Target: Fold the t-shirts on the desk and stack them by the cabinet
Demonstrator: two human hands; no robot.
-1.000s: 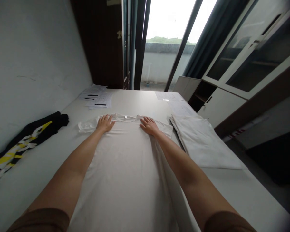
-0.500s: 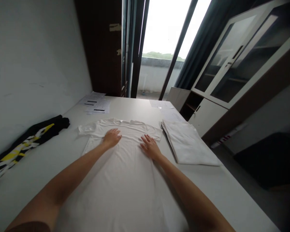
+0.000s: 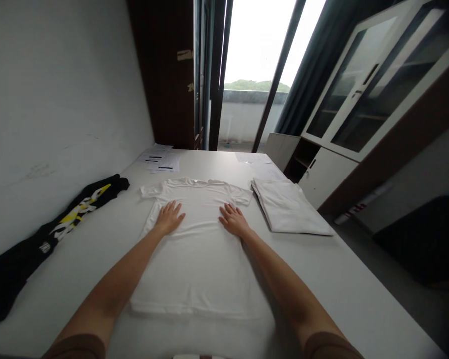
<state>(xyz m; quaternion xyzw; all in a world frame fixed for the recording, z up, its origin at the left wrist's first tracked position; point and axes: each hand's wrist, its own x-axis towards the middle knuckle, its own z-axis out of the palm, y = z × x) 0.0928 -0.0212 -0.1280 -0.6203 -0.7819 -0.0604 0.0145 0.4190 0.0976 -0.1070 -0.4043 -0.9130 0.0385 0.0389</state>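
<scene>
A white T-shirt (image 3: 198, 264) lies spread out on the white table (image 3: 314, 284), its neckline at the far end and its hem toward me. My left hand (image 3: 168, 219) rests palm down on the left side of the chest, fingers spread. Across from it, my right hand (image 3: 234, 220) lies flat on the right side of the chest, fingers also apart. Small wrinkles run through the cloth between the hands. Neither hand grips the fabric.
To the right sits a folded white cloth (image 3: 292, 207) with a dark edge beneath. Along the left wall lies a black garment (image 3: 33, 254) with yellow and white print. Papers (image 3: 159, 159) lie at the far left. Glass-door cabinets (image 3: 359, 89) stand beyond the right side.
Both hands have slid a little toward me over the T-shirt, staying flat. My view has shifted, so the hem and more of the black garment now show.
</scene>
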